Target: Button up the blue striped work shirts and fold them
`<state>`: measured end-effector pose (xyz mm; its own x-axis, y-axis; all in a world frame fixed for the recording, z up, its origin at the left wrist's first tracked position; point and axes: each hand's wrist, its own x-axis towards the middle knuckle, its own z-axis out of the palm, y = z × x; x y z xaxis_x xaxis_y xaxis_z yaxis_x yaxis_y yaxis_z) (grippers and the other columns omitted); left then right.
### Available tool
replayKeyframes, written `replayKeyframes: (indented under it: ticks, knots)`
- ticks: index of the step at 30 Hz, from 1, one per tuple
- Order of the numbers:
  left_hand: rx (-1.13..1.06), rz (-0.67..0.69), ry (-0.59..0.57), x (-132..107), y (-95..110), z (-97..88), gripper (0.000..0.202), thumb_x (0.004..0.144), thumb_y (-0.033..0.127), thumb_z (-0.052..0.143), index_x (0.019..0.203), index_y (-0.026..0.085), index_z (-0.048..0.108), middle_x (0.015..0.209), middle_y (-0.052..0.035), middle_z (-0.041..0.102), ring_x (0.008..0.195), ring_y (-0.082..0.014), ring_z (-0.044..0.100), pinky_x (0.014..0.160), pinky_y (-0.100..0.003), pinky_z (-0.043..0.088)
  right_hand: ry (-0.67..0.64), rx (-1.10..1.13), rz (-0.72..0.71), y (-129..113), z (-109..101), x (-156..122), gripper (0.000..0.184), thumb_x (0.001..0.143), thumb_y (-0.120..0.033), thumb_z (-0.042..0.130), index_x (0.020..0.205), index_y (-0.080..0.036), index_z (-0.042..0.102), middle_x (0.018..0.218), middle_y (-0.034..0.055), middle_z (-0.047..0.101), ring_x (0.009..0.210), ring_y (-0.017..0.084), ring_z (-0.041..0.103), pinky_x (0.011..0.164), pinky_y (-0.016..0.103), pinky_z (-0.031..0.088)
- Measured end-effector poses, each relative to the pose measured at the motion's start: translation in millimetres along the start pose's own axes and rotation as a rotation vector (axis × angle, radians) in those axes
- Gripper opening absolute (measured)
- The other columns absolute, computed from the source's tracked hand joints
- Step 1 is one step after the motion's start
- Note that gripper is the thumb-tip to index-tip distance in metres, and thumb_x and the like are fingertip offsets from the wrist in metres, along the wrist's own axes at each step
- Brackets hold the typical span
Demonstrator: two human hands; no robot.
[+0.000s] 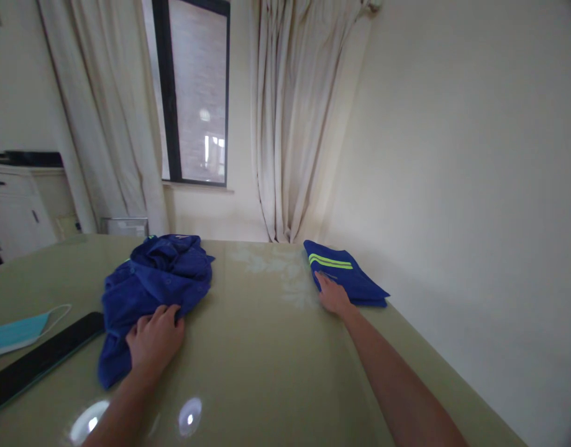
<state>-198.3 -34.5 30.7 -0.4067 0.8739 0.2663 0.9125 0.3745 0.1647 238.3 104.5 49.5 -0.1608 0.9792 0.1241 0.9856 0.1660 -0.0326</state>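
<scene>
Head view: left hand [155,338] is clutching the crumpled shirt [161,270] (heaped just beyond it); right hand [332,295], open, is resting on the folded shirt [348,276].

One cam, head-worn, looks fwd and down across the counter [266,347] toward the window [199,93]. Wide-angle, slightly tilted. Left hand [155,338] and right hand [332,297] sit near, low in frame; far wall well off.

Both bare arms reach forward, well apart. The left hand [155,338] lies palm down, fingers half curled. The right hand [332,295] stretches farther, flat, fingers extended, forearm straight.
</scene>
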Motion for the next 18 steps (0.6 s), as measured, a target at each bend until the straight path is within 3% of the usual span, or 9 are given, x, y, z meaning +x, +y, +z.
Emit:
replayKeyframes:
  ticks: [3, 5, 7, 9, 11, 13, 15, 18]
  knots:
    - [-0.033, 0.157, -0.043, -8, 21, -2.1, 0.039, 0.099, 0.027, 0.038, 0.121, 0.021, 0.07, 0.122, -0.0107, 0.071, 0.113, -0.0339, 0.063, 0.1, -0.051, 0.045, 0.176, 0.055, -0.001, -10, 12, -9, 0.067, 0.09, -0.006, 0.042, 0.157, -0.014, 0.038, 0.16, 0.0156, 0.041, 0.146, 0.029, 0.04, 0.119, 0.044, 0.029]
    - [-0.175, 0.314, -0.152, -22, 40, -3.4, 0.034, 0.097, 0.026, 0.044, 0.115, 0.022, 0.072, 0.115, -0.0091, 0.074, 0.111, -0.0305, 0.065, 0.099, -0.045, 0.047, 0.281, 0.193, -0.021, -28, 21, -22, 0.058, 0.095, -0.013, 0.043, 0.152, -0.014, 0.044, 0.158, 0.0164, 0.045, 0.147, 0.029, 0.037, 0.121, 0.046, 0.025]
    - [-0.412, 0.482, -0.31, -43, 58, -7.1, 0.028, 0.095, 0.031, 0.052, 0.113, 0.025, 0.073, 0.114, -0.0059, 0.076, 0.111, -0.0267, 0.067, 0.1, -0.039, 0.048, 0.287, 0.43, -0.112, -48, 28, -40, 0.051, 0.1, -0.029, 0.047, 0.149, -0.018, 0.048, 0.152, 0.0149, 0.052, 0.143, 0.028, 0.044, 0.119, 0.045, 0.031]
    - [-0.665, 0.604, -0.509, -63, 71, -13.4, 0.029, 0.094, 0.044, 0.057, 0.112, 0.028, 0.074, 0.115, -0.003, 0.076, 0.111, -0.0246, 0.067, 0.1, -0.036, 0.05, 0.209, 0.72, -0.222, -65, 31, -60, 0.051, 0.102, -0.042, 0.047, 0.149, -0.023, 0.048, 0.148, 0.0126, 0.056, 0.131, 0.027, 0.055, 0.112, 0.043, 0.042]
    - [-0.908, 0.61, -0.686, -78, 80, -20.2, 0.04, 0.091, 0.058, 0.06, 0.111, 0.027, 0.075, 0.116, -0.0026, 0.076, 0.111, -0.0245, 0.067, 0.1, -0.035, 0.052, 0.119, 0.928, -0.285, -74, 32, -76, 0.054, 0.102, -0.046, 0.047, 0.151, -0.024, 0.045, 0.146, 0.0124, 0.057, 0.122, 0.025, 0.063, 0.105, 0.042, 0.048]
    - [-1.153, 0.47, -0.789, -83, 82, -24.2, 0.053, 0.087, 0.067, 0.061, 0.115, 0.024, 0.073, 0.117, -0.0047, 0.076, 0.109, -0.0255, 0.069, 0.096, -0.036, 0.055, 0.079, 0.959, -0.32, -77, 32, -85, 0.06, 0.095, -0.046, 0.059, 0.15, -0.023, 0.046, 0.145, 0.0133, 0.058, 0.124, 0.028, 0.061, 0.108, 0.045, 0.045]
    - [-1.302, 0.266, -0.731, -78, 78, -24.4, 0.065, 0.085, 0.072, 0.058, 0.125, 0.021, 0.069, 0.112, -0.0072, 0.077, 0.103, -0.027, 0.072, 0.09, -0.04, 0.059, 0.073, 0.893, -0.346, -80, 32, -89, 0.068, 0.084, -0.042, 0.073, 0.146, -0.022, 0.052, 0.144, 0.0138, 0.059, 0.129, 0.032, 0.057, 0.112, 0.048, 0.04]
    - [-1.164, 0.128, -0.404, -60, 58, -21.8, 0.072, 0.087, 0.075, 0.048, 0.129, 0.02, 0.068, 0.099, -0.0089, 0.08, 0.101, -0.0317, 0.074, 0.091, -0.047, 0.06, 0.07, 0.895, -0.319, -85, 29, -87, 0.061, 0.08, -0.034, 0.074, 0.139, -0.023, 0.059, 0.136, 0.0116, 0.065, 0.122, 0.031, 0.06, 0.108, 0.048, 0.044]
